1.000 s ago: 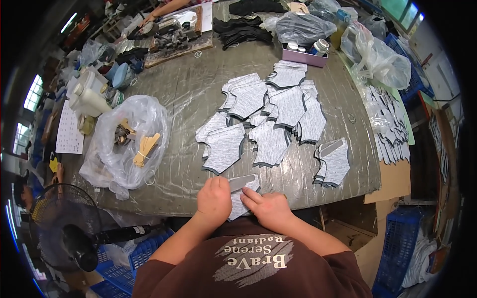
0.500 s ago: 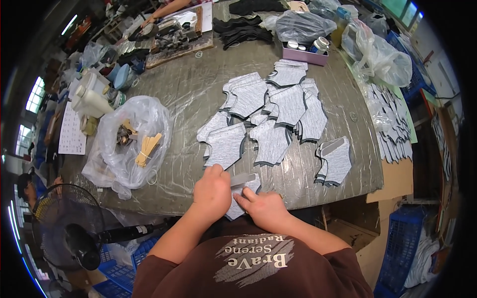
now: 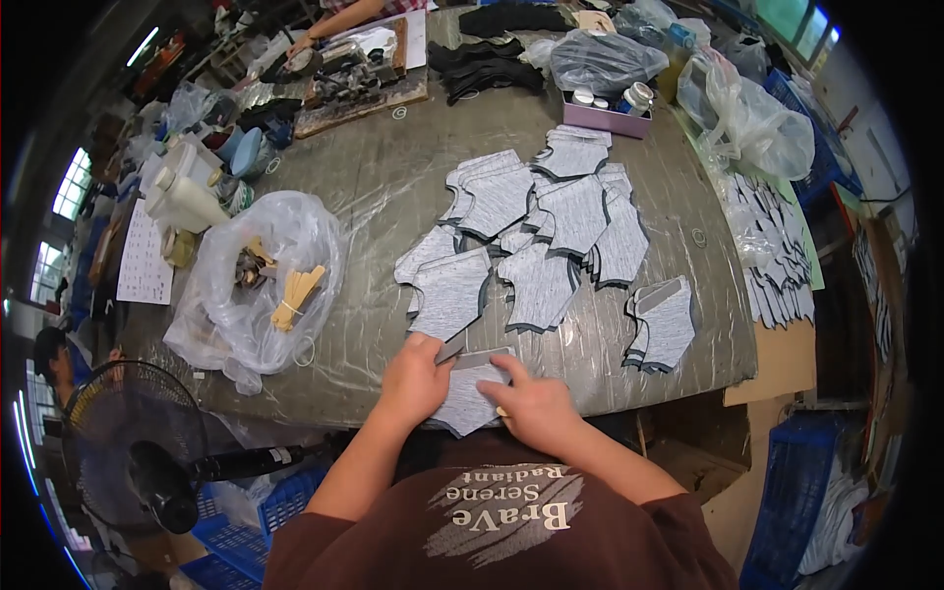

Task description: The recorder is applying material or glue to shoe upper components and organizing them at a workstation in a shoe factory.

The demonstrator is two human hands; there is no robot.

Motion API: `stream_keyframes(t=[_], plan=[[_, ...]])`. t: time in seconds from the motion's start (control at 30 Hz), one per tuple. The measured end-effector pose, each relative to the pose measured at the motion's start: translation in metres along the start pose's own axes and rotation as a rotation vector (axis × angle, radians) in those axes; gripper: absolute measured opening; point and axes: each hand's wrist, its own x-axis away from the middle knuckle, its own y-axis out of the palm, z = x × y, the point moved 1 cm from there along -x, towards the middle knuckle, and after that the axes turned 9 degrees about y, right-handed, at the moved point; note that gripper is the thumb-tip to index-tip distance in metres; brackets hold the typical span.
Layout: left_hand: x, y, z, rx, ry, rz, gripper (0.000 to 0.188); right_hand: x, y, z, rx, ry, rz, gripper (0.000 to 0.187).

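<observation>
At the table's near edge lies a light-grey cut fabric piece [image 3: 464, 400] with a dark edge. A darker grey strip [image 3: 486, 358] runs along its top. My left hand [image 3: 413, 382] is closed at the piece's left corner, pinching another thin grey strip [image 3: 450, 347] that sticks up from its fingers. On the piece's right side, my right hand [image 3: 536, 405] presses with the index finger at the strip's end. A small pale-yellow thing [image 3: 501, 412] shows beneath its curled fingers, too little seen to name. Beyond my hands lie overlapping stacks of matching fabric pieces [image 3: 450, 295].
A smaller stack [image 3: 662, 329] lies to the right. At left are a clear plastic bag [image 3: 202, 315] with wooden sticks [image 3: 297, 295], and a fan [image 3: 138, 442]. A purple box [image 3: 607, 120] holds bottles. Another person's arm [image 3: 344, 18] reaches in at the far left.
The grey strip now lies along the fabric piece's top edge, and a thin strip shows in my left hand. My right hand has shifted slightly right, uncovering more of the piece.
</observation>
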Motion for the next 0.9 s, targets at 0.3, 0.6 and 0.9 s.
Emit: stream_keyframes(t=[0.3, 0.6, 0.9], plan=[[0.018, -0.023, 0.021, 0.862, 0.108, 0.21, 0.015, 0.008, -0.033, 0.017, -1.024, 0.086, 0.384, 0.019], [0.018, -0.057, 0.037, 0.497, 0.687, 0.312, 0.023, 0.023, -0.069, -0.002, -0.358, -0.552, 0.736, 0.021], [0.015, -0.057, 0.037, 0.532, 0.669, 0.238, 0.02, 0.02, -0.062, 0.002, -0.505, -0.463, 0.718, 0.019]])
